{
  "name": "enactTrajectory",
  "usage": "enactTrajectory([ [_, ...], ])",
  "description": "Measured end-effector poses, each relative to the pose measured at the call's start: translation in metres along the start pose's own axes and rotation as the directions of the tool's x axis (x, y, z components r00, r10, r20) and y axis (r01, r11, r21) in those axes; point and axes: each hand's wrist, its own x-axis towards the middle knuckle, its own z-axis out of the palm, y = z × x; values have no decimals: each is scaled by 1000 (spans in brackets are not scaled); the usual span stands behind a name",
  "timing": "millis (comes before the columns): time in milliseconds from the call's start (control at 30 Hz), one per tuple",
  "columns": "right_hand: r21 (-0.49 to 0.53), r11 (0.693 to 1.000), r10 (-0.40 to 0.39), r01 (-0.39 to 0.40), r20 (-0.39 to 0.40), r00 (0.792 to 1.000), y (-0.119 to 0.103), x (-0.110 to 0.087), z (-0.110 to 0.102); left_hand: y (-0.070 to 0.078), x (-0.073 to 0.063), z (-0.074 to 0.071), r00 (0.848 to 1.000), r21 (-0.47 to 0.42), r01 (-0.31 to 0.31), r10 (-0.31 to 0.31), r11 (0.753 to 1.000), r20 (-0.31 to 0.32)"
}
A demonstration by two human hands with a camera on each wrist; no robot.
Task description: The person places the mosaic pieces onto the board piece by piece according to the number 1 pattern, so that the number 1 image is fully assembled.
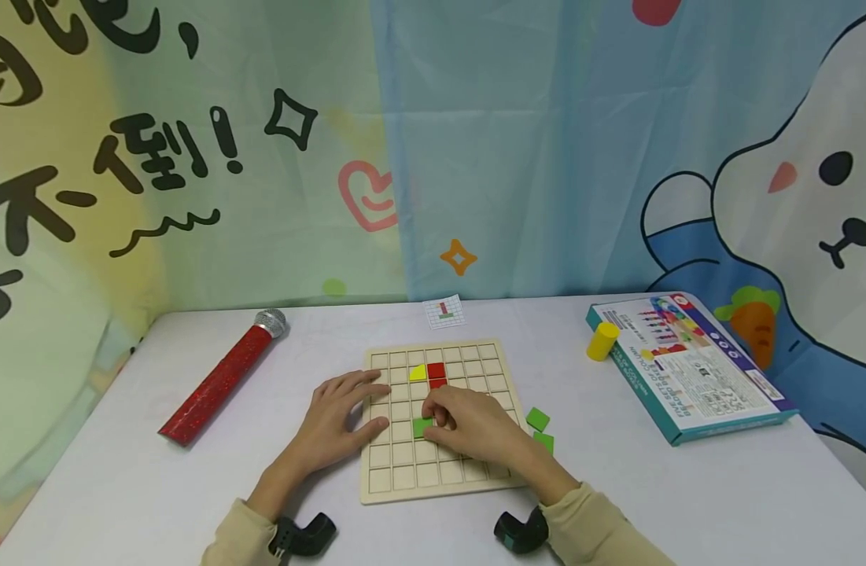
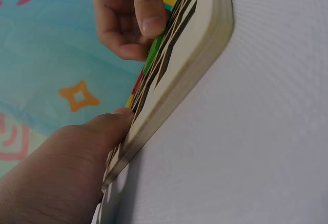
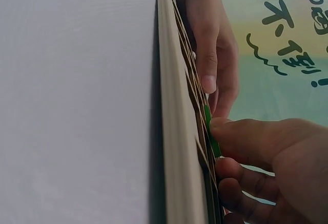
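A pale wooden grid board (image 1: 402, 478) lies on the white table. My left hand (image 1: 337, 420) rests at its left edge with fingers spread, fingertips and thumb touching the board. Over the board's middle, my right hand (image 1: 475, 424) has its thumb and curled index finger at a green square tile (image 1: 421, 427), pinching at its right side; the fingers hide part of it. The right wrist view shows green (image 3: 215, 144) between that thumb and index fingertip. Farther up the grid sit a yellow tile (image 1: 418, 373) and red tiles (image 1: 436, 370), the lower red one partly covered.
Two loose green tiles (image 1: 537, 418) lie right of the board. A small card with a grid pattern (image 1: 444, 312) is behind it. To the left lies a red microphone (image 1: 223, 377). At the right, a yellow cylinder (image 1: 602, 341) stands beside a flat game box (image 1: 694, 369).
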Motion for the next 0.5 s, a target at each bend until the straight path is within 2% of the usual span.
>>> enactTrajectory([
  [300, 38, 999, 16, -17, 35, 999, -1, 1, 0, -1, 0, 1, 1000, -4, -3, 3, 1000, 2],
  [500, 72, 997, -19, 15, 50, 999, 2, 1, -2, -1, 0, 0, 1000, -8, -17, 17, 1000, -2],
])
